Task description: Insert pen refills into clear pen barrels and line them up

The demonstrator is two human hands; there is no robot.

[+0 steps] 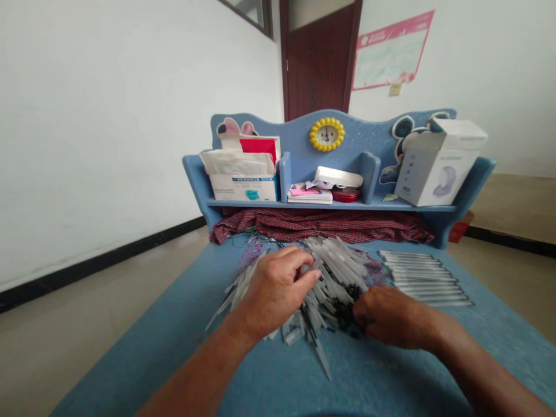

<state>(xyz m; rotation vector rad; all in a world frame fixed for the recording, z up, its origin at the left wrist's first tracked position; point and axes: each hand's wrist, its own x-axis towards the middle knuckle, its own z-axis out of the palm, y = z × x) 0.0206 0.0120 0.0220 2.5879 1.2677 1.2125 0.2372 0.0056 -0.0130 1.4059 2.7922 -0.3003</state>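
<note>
My left hand [282, 284] is over a loose pile of translucent white pen barrels [339, 255]. Its fingers curl toward the thumb; what lies between them is too unclear to name. To the right, my right hand [391, 317] is closed at the edge of a heap of small black parts [343, 313], which look like pen caps or plugs. Its fingertips are hidden, so I cannot see what they grip. Beyond that hand, several pens or barrels with dark ends [423, 278] lie side by side in a neat row.
The blue desk [304, 382] has a raised shelf [325, 204] at its back. On it stand a mask box [245, 185], a white carton [438, 165], papers and a red round tin [346, 194]. A checked red cloth [321, 225] is bunched below.
</note>
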